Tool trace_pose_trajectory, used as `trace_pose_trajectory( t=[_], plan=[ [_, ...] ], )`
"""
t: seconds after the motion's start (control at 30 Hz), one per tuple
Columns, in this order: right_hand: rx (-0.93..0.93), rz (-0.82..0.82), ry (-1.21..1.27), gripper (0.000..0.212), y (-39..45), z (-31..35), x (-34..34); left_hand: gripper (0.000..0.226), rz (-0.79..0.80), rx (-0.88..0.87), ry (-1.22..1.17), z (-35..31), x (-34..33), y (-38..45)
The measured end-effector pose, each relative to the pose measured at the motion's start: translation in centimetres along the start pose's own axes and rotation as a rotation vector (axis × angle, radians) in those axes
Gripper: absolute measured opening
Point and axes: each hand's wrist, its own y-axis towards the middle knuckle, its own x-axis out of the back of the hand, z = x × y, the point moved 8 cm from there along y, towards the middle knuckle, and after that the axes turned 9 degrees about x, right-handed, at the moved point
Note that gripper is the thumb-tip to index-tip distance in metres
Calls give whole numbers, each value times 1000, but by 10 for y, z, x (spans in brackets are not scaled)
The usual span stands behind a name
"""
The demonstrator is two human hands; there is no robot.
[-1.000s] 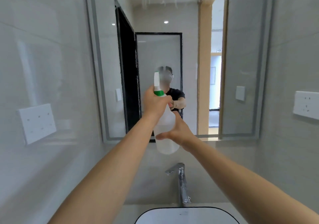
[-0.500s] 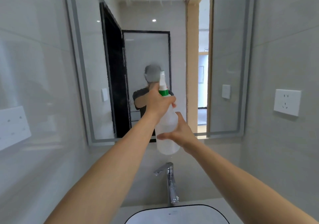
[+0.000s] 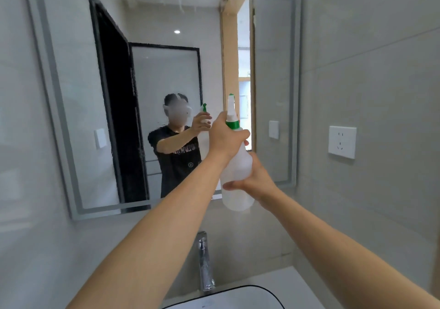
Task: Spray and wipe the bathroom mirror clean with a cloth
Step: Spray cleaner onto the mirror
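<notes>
A white spray bottle with a green collar and nozzle is held up in front of the wall mirror, its nozzle pointed at the glass. My left hand grips the bottle's neck and trigger. My right hand wraps around the bottle's lower body from the right. Spray streaks and droplets show near the top of the mirror. The glass reflects a person in a black shirt holding the same bottle. No cloth is in view.
A chrome tap rises behind a white basin at the bottom. A white power socket sits on the right tiled wall. Grey tiled walls close in on both sides of the mirror.
The bottle and both hands have shifted right across the mirror and my view has turned left; the left wall plate has left the frame.
</notes>
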Motion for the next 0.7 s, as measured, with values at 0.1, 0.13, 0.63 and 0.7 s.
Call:
trace_pose_trajectory(
  t=[0.1, 0.13, 0.63, 0.7],
  plan=[
    [-7, -12, -7, 93, -4, -5, 16, 43, -12, 8, -6, 5, -12, 3],
    [-11, -7, -13, 91, -5, -6, 19, 45, -14, 1, -5, 8, -16, 6],
    [-27, 6, -19, 96, -17, -31, 48, 64, 244, -35, -8, 18, -54, -11],
    [-35, 5, 3, 94, -24, -38, 54, 74, 325, 24, -62, 29, -57, -23]
  ],
)
